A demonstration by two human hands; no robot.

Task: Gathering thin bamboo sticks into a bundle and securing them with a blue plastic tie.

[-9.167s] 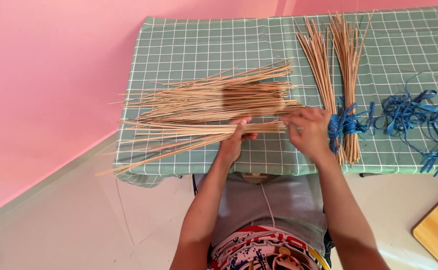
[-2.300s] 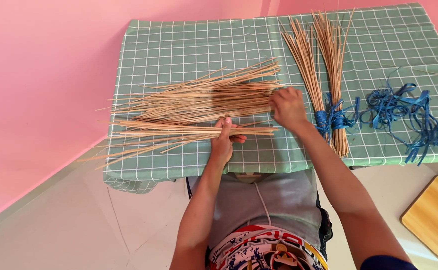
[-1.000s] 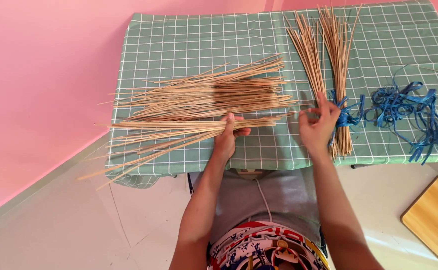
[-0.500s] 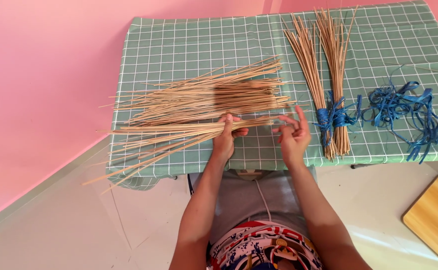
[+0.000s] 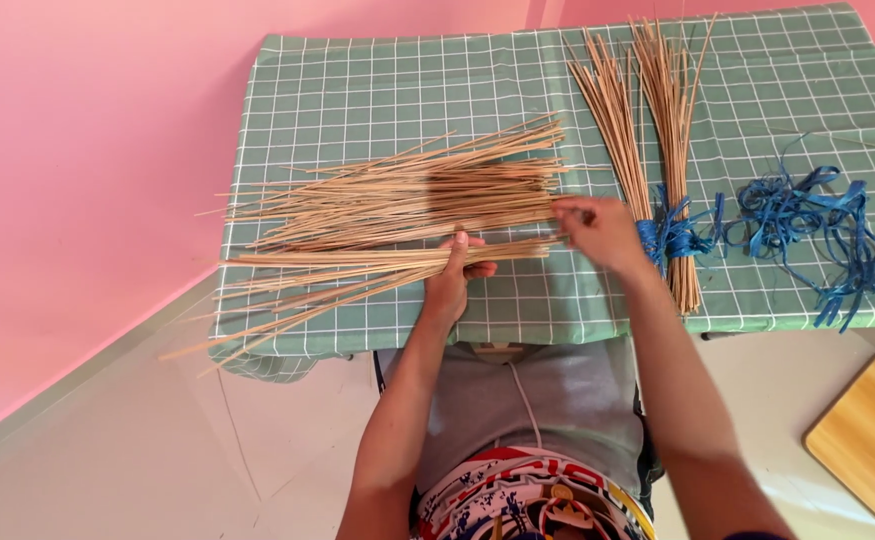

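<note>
A loose pile of thin tan sticks (image 5: 407, 195) lies across the green checked cloth (image 5: 377, 90) on the table. In front of it, my left hand (image 5: 454, 275) is closed around a smaller bunch of sticks (image 5: 357, 268) that fans out to the left past the table edge. My right hand (image 5: 595, 230) reaches to the right end of the loose pile and pinches the tips of a few sticks there. Two bundles tied with blue string (image 5: 657, 170) lie just right of that hand.
A tangle of blue string strips (image 5: 817, 225) lies on the cloth at the right. A light wooden board (image 5: 862, 440) sits on the floor at the lower right. A pink wall (image 5: 87, 180) runs along the left, close to the table.
My right hand has moved up from the near bunch to the right end of the loose pile. My left hand keeps its hold on the near bunch.
</note>
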